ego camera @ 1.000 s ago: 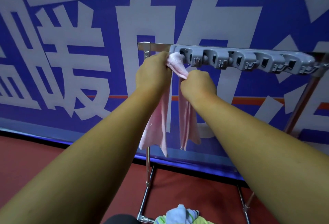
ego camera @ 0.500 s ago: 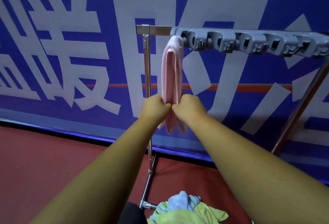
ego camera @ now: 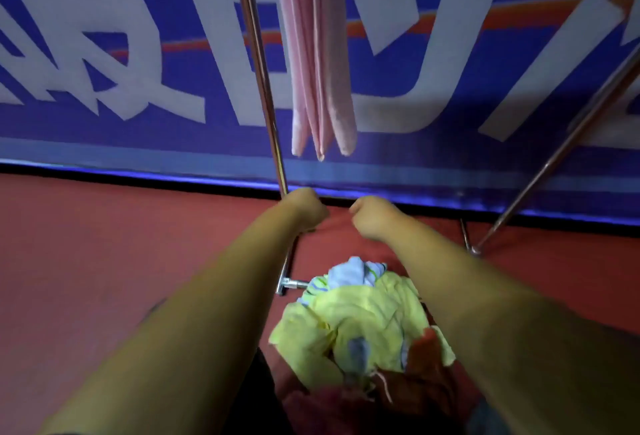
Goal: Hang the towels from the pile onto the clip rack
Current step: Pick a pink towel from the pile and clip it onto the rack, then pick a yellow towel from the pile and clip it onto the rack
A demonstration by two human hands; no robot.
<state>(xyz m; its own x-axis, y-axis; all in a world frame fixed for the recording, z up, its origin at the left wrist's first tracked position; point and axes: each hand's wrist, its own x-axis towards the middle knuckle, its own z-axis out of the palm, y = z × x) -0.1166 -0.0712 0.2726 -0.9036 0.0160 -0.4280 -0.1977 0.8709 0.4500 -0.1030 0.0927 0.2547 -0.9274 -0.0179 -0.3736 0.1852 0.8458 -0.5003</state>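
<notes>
A pink towel (ego camera: 317, 64) hangs down from above the frame's top edge, beside the rack's left metal post (ego camera: 261, 88); the clip bar is out of view. Below it, my left hand (ego camera: 304, 208) and my right hand (ego camera: 372, 216) are side by side with fingers curled, holding nothing, a little under the towel's hanging ends. The pile of towels (ego camera: 360, 317), yellow-green on top with light blue and red pieces, lies on the floor between my forearms.
A slanted metal leg (ego camera: 561, 150) of the rack runs down at the right to the red floor (ego camera: 104, 261). A low crossbar (ego camera: 291, 284) sits by the pile. A blue banner wall (ego camera: 104, 54) stands right behind the rack.
Both hands let go of the pink towel and dropped below it. My view tilted down, so the clip bar left the frame and the pile came into fuller view.
</notes>
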